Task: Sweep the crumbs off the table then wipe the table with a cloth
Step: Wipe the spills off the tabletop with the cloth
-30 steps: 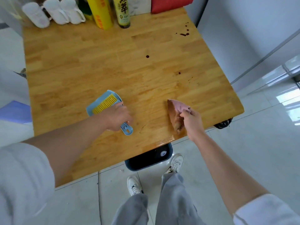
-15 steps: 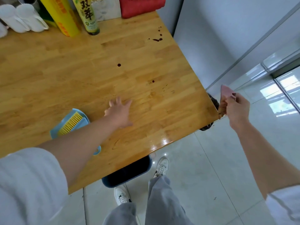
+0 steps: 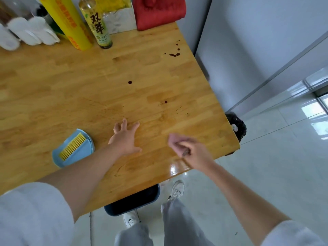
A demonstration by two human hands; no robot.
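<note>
A wooden table [image 3: 71, 89] carries dark red spots, the largest group [image 3: 174, 54] near its far right edge and single drops [image 3: 130, 82] toward the middle. My left hand [image 3: 125, 138] lies flat on the tabletop with fingers spread. My right hand [image 3: 192, 153] grips a bunched pink cloth [image 3: 174, 142], stained brown, just above the table's near right part. A blue dustpan with a yellow-bristled brush [image 3: 73, 148] rests on the table left of my left hand, untouched.
White cups [image 3: 30, 33], a yellow roll box [image 3: 68, 23], a bottle [image 3: 96, 23] and a red cloth [image 3: 158, 11] line the far edge. A dark blue bin [image 3: 133, 201] stands under the near edge, a black-bagged bin [image 3: 237, 126] at the right corner.
My left hand let go of the brush and now lies flat on the table. My right hand swung the cloth out past the right edge, then back over the table.
</note>
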